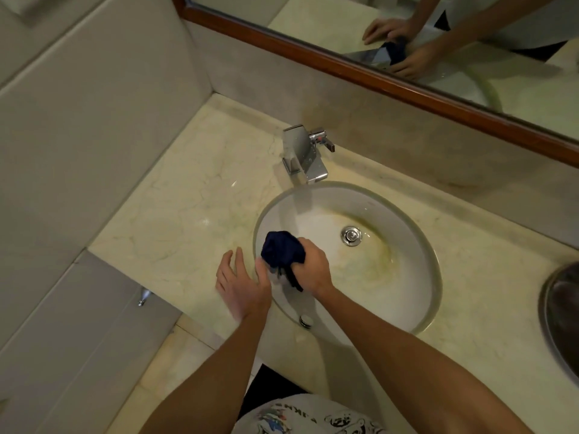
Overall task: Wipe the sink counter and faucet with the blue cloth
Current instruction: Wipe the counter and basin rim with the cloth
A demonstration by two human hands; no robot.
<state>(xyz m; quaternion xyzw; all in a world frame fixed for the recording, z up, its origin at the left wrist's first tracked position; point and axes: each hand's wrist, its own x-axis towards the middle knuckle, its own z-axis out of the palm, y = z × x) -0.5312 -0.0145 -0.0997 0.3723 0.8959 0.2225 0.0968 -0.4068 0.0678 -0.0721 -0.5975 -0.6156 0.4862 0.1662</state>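
Judging from how things lie, the wiping proper looks barely begun — the blue cloth (pixel 282 250) is bunched into a tight dark wad, gripped by the right hand (pixel 313 266) over the near-left part of the sink basin (pixel 416 296), with a loose tail hanging down beneath the fist. The right fingers (pixel 305 245) are curled closed around that wad, which reads more like wringing or gathering than wiping. The left hand (pixel 241 286) sits just beside it at the basin's near-left rim, fingers spread and relaxed, holding nothing, its thumb side close to the cloth's hanging end; whether it touches the cloth cannot be told. On the far side of the basin the faucet (pixel 305 155) stands untouched by the cloth, and droplets seem to speckle its chrome — so it probably has yet to be wiped. The counter (pixel 188 198) to the left shows a few glints that may be wet spots, and the basin carries yellowish staining around the drain (pixel 351 235). By this reading, both the counter surfaces and the faucet remain to be done.
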